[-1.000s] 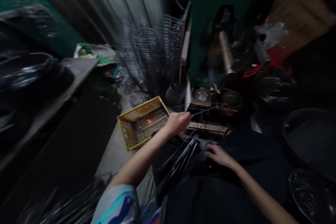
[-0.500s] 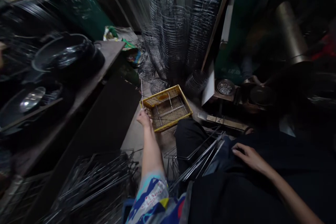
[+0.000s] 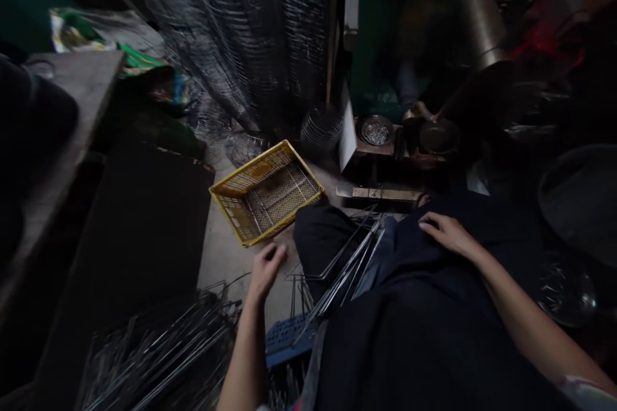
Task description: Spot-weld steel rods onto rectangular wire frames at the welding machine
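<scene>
Yellow crate [image 3: 261, 171] lies beyond the loosely curled left hand [image 3: 266, 268].

The crate [image 3: 286, 219] stands on the floor [image 3: 219, 260], its near corner just beyond the left hand [image 3: 267, 266]; what look like rods [image 3: 297, 183] lie across its bottom. Behind its far edge rise stacks of wire racks [image 3: 241, 32]. To the right, a dish [image 3: 376, 130] sits on a low stand [image 3: 376, 149]. Wire pieces [image 3: 348, 268] lie between the left hand and the right hand [image 3: 446, 231], their near ends over a basket [image 3: 286, 334]. A heap of wires [image 3: 164, 356] lies left of the basket; a sack [image 3: 139, 59] lies by the table's [image 3: 91, 80] far right corner.
</scene>
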Demonstrator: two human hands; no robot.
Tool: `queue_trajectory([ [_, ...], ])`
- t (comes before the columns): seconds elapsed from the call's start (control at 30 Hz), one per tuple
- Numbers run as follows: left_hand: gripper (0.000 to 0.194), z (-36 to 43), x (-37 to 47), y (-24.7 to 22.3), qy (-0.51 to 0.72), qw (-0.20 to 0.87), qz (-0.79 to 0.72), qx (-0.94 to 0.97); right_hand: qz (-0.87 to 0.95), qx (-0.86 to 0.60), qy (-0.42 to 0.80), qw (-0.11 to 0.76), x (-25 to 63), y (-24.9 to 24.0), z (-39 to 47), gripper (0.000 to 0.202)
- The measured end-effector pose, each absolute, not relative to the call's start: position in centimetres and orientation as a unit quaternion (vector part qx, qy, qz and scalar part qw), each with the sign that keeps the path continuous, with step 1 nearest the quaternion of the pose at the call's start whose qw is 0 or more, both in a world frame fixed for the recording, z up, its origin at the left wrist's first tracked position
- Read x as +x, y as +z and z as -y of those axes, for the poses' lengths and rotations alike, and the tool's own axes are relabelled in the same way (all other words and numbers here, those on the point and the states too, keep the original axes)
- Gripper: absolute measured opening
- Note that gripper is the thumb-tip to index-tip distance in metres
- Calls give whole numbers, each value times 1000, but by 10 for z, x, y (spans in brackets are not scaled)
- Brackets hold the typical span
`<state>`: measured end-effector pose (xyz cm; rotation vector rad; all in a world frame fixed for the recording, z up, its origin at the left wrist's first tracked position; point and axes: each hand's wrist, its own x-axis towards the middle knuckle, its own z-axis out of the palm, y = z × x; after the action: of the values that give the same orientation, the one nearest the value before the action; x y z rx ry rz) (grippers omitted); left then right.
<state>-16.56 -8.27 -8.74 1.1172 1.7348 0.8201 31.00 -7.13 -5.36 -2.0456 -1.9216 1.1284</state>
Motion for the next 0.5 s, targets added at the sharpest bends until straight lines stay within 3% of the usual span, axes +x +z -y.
queue_trajectory([
  [0.07, 28, 110, -136, -66, 224, 463, -622, 590, 647, -668, 360, 75, 312, -50, 64, 25],
  [0.2, 30, 137, -95, -44, 131, 306, -563, 756, 662, -675, 292, 144, 333, -30, 58, 22],
  [0.37, 28, 121, -98, -38, 67, 207, -474, 853, 528, -802, 149, 236, 462, -12, 69, 27],
  [0.43, 27, 109, -102, -35, 35, 213, -484, 848, 413, -874, 116, 227, 534, -18, 82, 32],
  [0.5, 29, 98, -103, -32, 39, 224, -533, 815, 294, -939, 94, 152, 596, -33, 95, 35],
])
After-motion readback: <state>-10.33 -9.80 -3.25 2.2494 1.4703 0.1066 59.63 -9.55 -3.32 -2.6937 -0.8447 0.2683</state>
